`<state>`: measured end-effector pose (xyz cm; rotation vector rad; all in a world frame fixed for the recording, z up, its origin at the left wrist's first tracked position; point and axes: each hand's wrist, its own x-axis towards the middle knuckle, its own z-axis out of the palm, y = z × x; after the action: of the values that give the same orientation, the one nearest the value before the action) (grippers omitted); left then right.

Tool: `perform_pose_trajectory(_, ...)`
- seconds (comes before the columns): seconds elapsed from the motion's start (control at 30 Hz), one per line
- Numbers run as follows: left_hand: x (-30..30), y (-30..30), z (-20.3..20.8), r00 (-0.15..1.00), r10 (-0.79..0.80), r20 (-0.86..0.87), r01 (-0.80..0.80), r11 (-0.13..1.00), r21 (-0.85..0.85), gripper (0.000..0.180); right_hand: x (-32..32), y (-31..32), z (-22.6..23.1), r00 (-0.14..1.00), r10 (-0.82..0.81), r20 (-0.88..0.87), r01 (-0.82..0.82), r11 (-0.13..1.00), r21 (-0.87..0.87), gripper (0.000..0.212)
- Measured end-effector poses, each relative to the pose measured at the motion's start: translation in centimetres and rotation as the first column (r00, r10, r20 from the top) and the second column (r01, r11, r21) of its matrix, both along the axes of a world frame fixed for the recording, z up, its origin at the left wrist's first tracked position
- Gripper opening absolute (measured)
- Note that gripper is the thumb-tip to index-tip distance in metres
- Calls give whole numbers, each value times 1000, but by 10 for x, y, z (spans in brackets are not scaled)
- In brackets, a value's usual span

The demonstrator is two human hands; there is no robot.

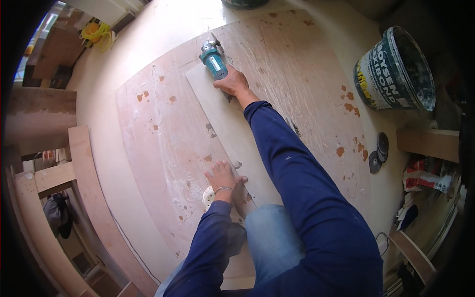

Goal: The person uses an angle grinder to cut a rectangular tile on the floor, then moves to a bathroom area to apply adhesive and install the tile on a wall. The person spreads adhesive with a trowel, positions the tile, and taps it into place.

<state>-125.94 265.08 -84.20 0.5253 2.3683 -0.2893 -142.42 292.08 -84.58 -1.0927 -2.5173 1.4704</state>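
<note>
My right hand (234, 81) is wrapped round the body of a teal angle grinder (214, 63), at the far end of a long pale tile strip (225, 123). The grinder's metal head points away from me; its disc shows only edge-on. Fingers spread, my left hand (221, 179) rests by the strip's near left edge, next to my bare foot (238, 195). Beneath lies a worn pinkish board (163, 123) with scratches and rust-brown patches. A white round piece with holes (208, 197) sits beside my left wrist, partly hidden by it.
A dark green and white bucket (378, 74) stands tilted in view at the right. Near it lie dark round discs (382, 143) and a red and white bag (420, 175). Wooden framing (94, 183) runs along the left, with a coiled yellow hose (96, 33) farther back.
</note>
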Motion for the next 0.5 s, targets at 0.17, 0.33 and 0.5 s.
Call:
perform_pose_trajectory(0.17,-1,-3,-7,1000,5,10,-6,1000,25,118,-1,-4,-4,999,-45,-9,45,999,-2,100)
perform_pose_trajectory(0.33,-1,-3,-8,1000,1,21,-2,999,32,120,0,-5,-6,1000,-28,-3,28,1000,7,102)
perform_pose_trajectory(0.5,-2,-6,-13,1000,-1,19,1,1000,9,120,5,-10,-4,1000,-11,1,11,1000,-16,102)
